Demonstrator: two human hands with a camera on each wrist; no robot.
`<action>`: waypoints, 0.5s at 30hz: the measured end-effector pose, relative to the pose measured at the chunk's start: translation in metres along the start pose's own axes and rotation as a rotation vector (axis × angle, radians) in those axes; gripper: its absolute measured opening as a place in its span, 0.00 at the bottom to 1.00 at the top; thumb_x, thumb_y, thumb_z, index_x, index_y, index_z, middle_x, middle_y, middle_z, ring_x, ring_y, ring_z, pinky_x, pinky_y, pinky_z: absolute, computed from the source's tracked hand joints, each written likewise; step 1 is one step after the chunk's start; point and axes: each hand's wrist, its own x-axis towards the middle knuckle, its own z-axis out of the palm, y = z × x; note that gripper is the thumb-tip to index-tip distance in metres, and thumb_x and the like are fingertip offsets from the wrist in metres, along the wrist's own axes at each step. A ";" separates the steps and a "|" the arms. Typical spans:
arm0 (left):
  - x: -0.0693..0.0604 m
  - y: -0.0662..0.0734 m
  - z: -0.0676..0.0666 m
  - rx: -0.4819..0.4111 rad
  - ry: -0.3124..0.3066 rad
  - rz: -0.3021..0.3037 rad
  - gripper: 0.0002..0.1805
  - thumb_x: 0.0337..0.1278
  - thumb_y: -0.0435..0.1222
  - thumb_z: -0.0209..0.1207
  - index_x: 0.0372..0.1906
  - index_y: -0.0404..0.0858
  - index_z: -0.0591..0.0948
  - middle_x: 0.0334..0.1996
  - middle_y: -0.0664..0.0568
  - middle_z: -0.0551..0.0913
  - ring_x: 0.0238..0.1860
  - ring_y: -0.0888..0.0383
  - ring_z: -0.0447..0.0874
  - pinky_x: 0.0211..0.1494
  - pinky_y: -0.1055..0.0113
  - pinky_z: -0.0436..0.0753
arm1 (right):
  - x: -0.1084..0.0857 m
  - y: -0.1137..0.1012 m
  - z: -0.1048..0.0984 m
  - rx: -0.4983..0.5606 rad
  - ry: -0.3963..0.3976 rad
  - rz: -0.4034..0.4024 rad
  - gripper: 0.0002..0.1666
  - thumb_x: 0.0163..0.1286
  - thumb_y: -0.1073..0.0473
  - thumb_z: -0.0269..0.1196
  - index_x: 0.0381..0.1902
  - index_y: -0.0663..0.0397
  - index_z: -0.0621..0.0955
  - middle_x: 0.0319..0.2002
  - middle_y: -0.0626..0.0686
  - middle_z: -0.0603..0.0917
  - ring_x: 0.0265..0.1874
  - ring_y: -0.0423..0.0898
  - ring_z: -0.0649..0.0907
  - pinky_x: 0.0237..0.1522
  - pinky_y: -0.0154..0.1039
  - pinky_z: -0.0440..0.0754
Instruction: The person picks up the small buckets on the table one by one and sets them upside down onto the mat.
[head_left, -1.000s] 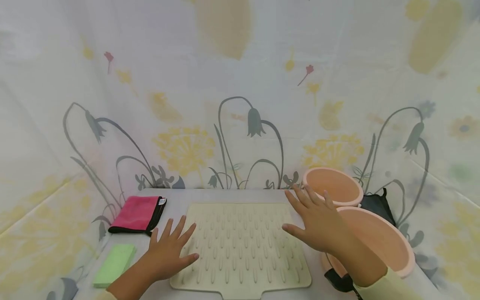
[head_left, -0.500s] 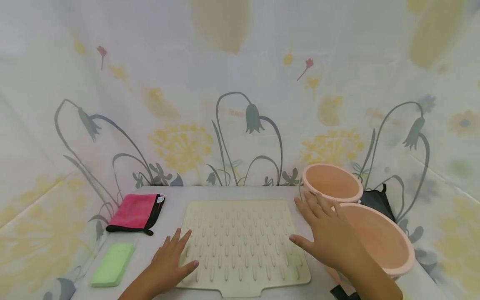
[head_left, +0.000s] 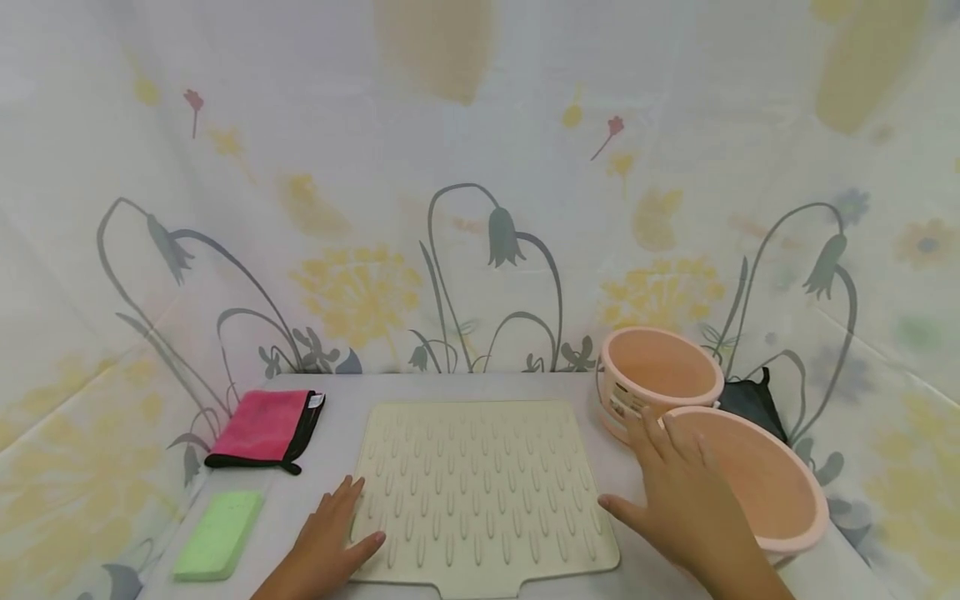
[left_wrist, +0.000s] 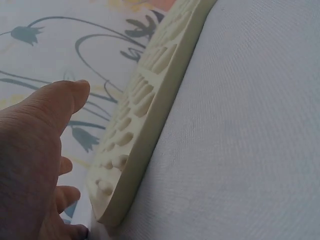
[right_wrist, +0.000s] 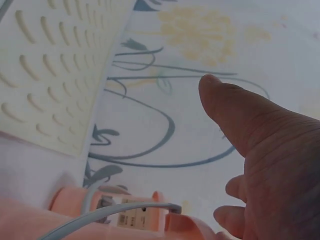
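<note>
A cream washboard-like slab (head_left: 480,483) with rows of raised ridges and a tab at its near edge lies on the white table. My left hand (head_left: 326,542), fingers spread and holding nothing, is at its left edge; whether it touches cannot be told. In the left wrist view the thumb (left_wrist: 55,102) stands apart from the slab's side (left_wrist: 150,117). My right hand (head_left: 682,508) hovers right of the slab with extended fingers, partly covering the larger peach bucket (head_left: 780,492). The right wrist view shows this hand (right_wrist: 280,160) gripping nothing, above a grey bucket handle (right_wrist: 115,212).
A smaller peach bucket (head_left: 660,367) stands behind the larger one, with a black cloth-like item (head_left: 753,408) beside them. At the left lie a folded pink cloth (head_left: 262,427) with black trim and a green sponge-like block (head_left: 219,535). A flower-printed curtain (head_left: 480,167) hangs behind the table.
Both hands have drawn lower and nearer the body, the right hand also farther right, off the slab's edge. The left hand has moved slightly left. The view has shifted a little.
</note>
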 end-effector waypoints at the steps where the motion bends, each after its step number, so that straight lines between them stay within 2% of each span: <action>1: 0.000 -0.002 0.001 -0.002 0.005 0.006 0.56 0.60 0.61 0.67 0.81 0.32 0.59 0.80 0.27 0.54 0.78 0.18 0.46 0.73 0.20 0.49 | -0.002 0.001 0.002 -0.003 0.006 0.008 0.70 0.60 0.17 0.63 0.83 0.57 0.57 0.81 0.65 0.61 0.77 0.68 0.64 0.73 0.74 0.56; 7: -0.003 -0.010 0.006 -0.017 0.033 0.009 0.56 0.58 0.61 0.69 0.80 0.32 0.61 0.80 0.28 0.57 0.79 0.22 0.48 0.75 0.23 0.51 | -0.010 0.004 0.006 -0.030 0.054 0.047 0.73 0.56 0.24 0.71 0.85 0.56 0.52 0.78 0.68 0.65 0.76 0.67 0.65 0.71 0.75 0.56; 15: -0.012 -0.014 0.007 -0.030 0.070 0.096 0.57 0.54 0.59 0.71 0.80 0.31 0.62 0.80 0.31 0.58 0.79 0.23 0.51 0.76 0.25 0.54 | -0.020 0.005 0.007 -0.056 0.077 0.105 0.69 0.52 0.24 0.73 0.76 0.67 0.67 0.73 0.71 0.70 0.73 0.68 0.69 0.69 0.76 0.59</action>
